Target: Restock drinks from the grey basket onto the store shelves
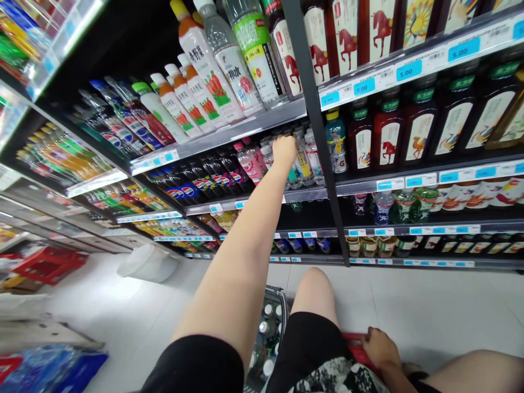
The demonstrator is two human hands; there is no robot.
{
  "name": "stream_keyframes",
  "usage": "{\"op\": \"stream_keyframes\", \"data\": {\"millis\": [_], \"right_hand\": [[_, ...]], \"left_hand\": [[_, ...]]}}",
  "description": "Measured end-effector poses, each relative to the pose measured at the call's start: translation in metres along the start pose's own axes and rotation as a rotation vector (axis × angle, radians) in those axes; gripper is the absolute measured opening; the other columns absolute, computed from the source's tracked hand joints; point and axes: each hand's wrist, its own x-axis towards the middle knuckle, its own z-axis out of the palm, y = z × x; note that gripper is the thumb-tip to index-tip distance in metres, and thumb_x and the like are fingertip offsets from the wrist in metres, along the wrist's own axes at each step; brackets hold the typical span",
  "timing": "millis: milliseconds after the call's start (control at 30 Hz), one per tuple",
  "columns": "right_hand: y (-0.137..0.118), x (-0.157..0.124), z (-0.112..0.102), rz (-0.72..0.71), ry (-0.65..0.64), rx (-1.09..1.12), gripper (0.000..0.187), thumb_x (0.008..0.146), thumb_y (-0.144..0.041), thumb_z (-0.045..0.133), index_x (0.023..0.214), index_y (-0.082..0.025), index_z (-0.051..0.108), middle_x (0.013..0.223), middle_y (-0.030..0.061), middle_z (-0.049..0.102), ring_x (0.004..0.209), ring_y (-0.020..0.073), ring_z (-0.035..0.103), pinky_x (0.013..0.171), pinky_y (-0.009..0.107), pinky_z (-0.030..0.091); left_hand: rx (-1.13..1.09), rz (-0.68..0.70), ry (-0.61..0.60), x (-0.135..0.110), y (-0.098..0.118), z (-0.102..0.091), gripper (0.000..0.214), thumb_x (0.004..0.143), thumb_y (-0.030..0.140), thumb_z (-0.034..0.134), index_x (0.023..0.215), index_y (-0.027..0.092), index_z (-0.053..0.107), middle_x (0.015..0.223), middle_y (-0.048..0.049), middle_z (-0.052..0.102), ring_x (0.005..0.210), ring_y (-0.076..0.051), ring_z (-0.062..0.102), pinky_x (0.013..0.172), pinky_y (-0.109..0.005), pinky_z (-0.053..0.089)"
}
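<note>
My left hand [285,150] reaches into a middle shelf, its fingers closed over the top of a clear drink bottle [293,176] with a teal label. The fingertips and the cap are hidden behind the hand. A yellow-labelled bottle [303,164] stands just to its right, and pink bottles [250,164] stand to its left. Down at the lower right, my right hand [381,348] is curled over the edge of a red plastic object [357,349], most of which is out of sight. A grey basket [282,297] holding several white-capped bottles [268,327] is on the floor beside my knee.
Dark cola bottles [200,183] line the same shelf further left. A black upright post [323,131] divides it from shelves of dark juice bottles [421,131]. A white bucket [147,263] and a red crate [51,265] sit on the floor to the left.
</note>
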Motion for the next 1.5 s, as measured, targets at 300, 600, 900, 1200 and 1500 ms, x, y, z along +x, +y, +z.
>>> {"op": "stream_keyframes", "data": {"millis": [300,600,900,1200,1500], "right_hand": [[-0.002,-0.003,-0.002,-0.021,0.000,0.003,0.040,0.102,-0.032,0.038,0.109,-0.012,0.072,0.114,0.0171,0.073,0.111,0.0339,0.070,0.097,0.047,0.052],[-0.002,-0.005,-0.004,-0.026,0.005,-0.010,0.039,0.102,-0.031,0.038,0.109,-0.014,0.072,0.116,0.0172,0.073,0.111,0.0318,0.070,0.096,0.043,0.053],[-0.006,-0.009,-0.009,-0.012,-0.006,-0.010,0.038,0.102,-0.030,0.041,0.113,-0.012,0.072,0.119,0.0181,0.072,0.112,0.0316,0.069,0.096,0.042,0.052],[-0.006,-0.010,-0.011,-0.017,-0.039,-0.027,0.043,0.103,-0.032,0.035,0.114,-0.012,0.072,0.120,0.0174,0.072,0.116,0.0340,0.068,0.100,0.046,0.052],[-0.003,-0.007,-0.007,-0.024,-0.024,-0.039,0.042,0.102,-0.033,0.038,0.115,-0.013,0.072,0.120,0.0170,0.072,0.115,0.0329,0.068,0.100,0.044,0.051]], "left_hand": [[-0.089,-0.108,-0.036,-0.002,-0.037,-0.002,0.049,0.105,0.036,0.035,0.146,0.028,0.061,0.148,-0.0126,0.061,0.138,-0.031,0.053,0.112,-0.047,0.044],[-0.089,-0.107,-0.032,0.002,-0.049,0.010,0.050,0.098,0.019,0.044,0.142,0.027,0.066,0.132,-0.0140,0.071,0.126,-0.028,0.065,0.109,-0.039,0.048],[-0.108,-0.054,0.023,0.000,-0.063,0.011,0.051,0.103,0.025,0.036,0.145,0.021,0.064,0.145,-0.0152,0.062,0.135,-0.028,0.057,0.116,-0.040,0.044],[-0.103,-0.088,-0.041,-0.011,-0.103,0.023,0.062,0.096,0.022,0.050,0.158,0.019,0.049,0.155,-0.0131,0.053,0.141,-0.028,0.052,0.119,-0.035,0.041],[-0.126,-0.170,-0.026,-0.008,-0.097,0.024,0.059,0.096,0.025,0.056,0.155,0.023,0.054,0.150,-0.0156,0.057,0.139,-0.031,0.055,0.117,-0.038,0.043]]}}
